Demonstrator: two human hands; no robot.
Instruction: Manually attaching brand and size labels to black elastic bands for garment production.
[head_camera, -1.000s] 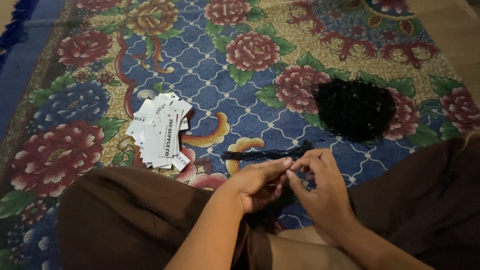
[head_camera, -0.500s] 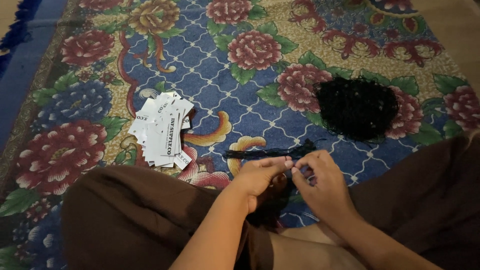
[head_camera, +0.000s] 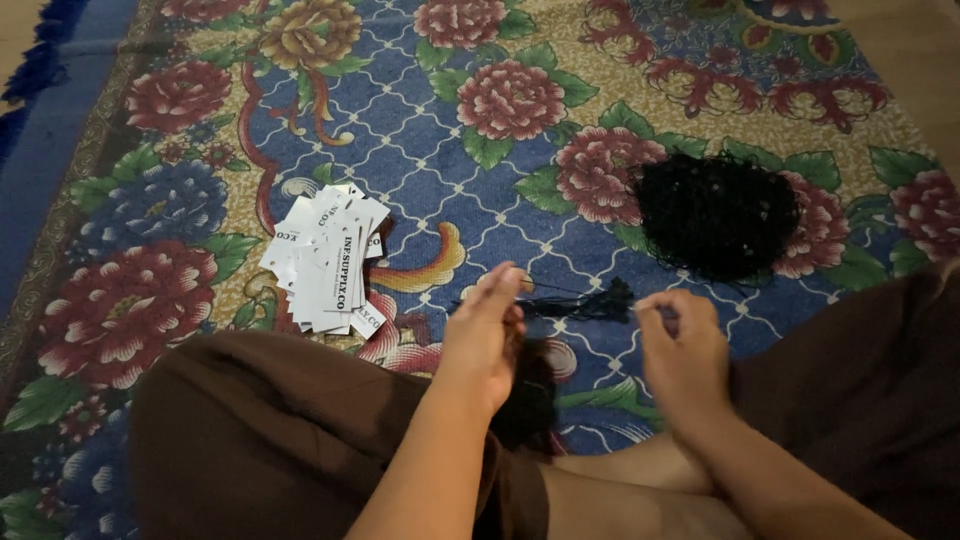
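Observation:
My left hand (head_camera: 487, 335) is raised over my left knee with its fingers straight and nothing visible in it. My right hand (head_camera: 685, 350) hovers just right of it, fingers curled downward; whether it pinches a thread is unclear. Between the two hands a small bundle of thin black strings (head_camera: 590, 300) lies on the carpet. A larger loose pile of black strings (head_camera: 715, 215) sits farther back to the right. A heap of white paper tags (head_camera: 330, 260) lies to the left of my left hand.
I sit cross-legged in brown trousers (head_camera: 280, 430) on a floral carpet (head_camera: 480, 150) with red and blue flowers. More dark strings (head_camera: 525, 400) rest by my lap under the left hand. Bare floor shows at the top right corner.
My hands were pinched together over the black strings; they have now moved apart, and the left hand's fingers have straightened.

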